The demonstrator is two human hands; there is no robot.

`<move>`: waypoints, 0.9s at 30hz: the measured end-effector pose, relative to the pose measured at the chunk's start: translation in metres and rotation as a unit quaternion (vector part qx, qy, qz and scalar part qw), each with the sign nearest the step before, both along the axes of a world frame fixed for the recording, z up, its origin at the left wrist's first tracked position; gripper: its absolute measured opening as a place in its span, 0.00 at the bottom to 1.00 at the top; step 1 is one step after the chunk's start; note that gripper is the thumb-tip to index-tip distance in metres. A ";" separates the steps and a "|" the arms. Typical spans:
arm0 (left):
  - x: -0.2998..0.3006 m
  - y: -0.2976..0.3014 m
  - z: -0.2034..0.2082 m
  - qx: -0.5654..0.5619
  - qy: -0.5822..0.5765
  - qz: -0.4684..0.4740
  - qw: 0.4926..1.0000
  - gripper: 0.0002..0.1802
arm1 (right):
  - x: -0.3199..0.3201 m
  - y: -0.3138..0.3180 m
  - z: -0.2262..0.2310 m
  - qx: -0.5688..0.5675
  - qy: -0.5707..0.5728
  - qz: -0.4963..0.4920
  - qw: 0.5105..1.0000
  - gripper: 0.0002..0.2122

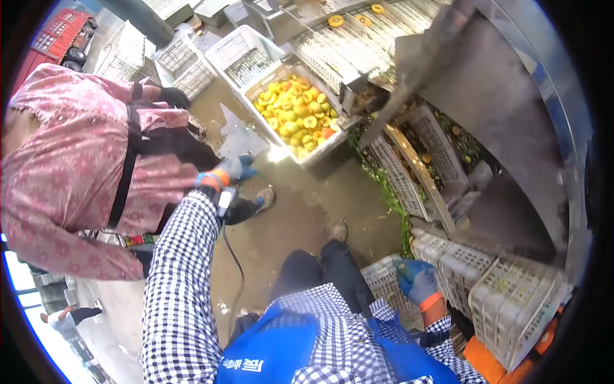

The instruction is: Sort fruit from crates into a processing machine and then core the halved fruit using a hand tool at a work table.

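Observation:
My left hand point(235, 168), in a blue-grey glove with an orange cuff, reaches out over the wet floor, fingers apart and nothing visible in them. Beyond it stands a pale plastic crate point(265, 133) full of yellow-orange fruit point(297, 112) that looks like peaches, some cut in half. Low on the right, my right hand point(417, 281), also in a blue glove, has its fingers curled at the rim of a white slatted crate point(382, 281) beside my leg. The glove partly hides that grip.
A person in a pink patterned garment point(83, 147) stands close on my left. A slatted conveyor point(326, 54) carrying cut fruit runs along the back. Crates point(518, 307) line the right side below a metal chute point(492, 83). More crates point(185, 67) stand at the far left.

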State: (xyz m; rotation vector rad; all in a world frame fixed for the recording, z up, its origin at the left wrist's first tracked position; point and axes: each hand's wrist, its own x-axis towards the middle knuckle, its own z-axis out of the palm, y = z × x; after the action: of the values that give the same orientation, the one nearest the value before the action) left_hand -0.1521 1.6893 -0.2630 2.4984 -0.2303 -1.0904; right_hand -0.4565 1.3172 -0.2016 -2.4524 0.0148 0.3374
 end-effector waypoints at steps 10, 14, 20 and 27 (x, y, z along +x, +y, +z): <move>0.052 0.027 -0.121 0.130 -0.021 0.032 0.991 0.26 | 0.126 0.069 -0.089 0.044 0.236 0.079 0.967 0.12; 0.132 -0.017 -0.141 0.159 -0.064 0.107 0.979 0.25 | 0.172 0.090 -0.140 0.020 0.205 0.047 0.977 0.13; 0.224 -0.003 -0.183 0.078 -0.284 0.034 0.955 0.29 | 0.243 0.135 -0.226 -0.134 -0.007 0.134 0.982 0.16; 0.324 -0.016 -0.223 0.051 -0.236 0.029 0.970 0.43 | 0.307 0.118 -0.292 -0.337 0.087 0.247 0.904 0.09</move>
State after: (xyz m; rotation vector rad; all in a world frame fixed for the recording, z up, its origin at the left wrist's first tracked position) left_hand 0.1723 1.6737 -0.4857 2.8077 -0.2352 -0.4781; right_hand -0.1497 1.4350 -0.4933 -3.0772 -0.5014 0.9009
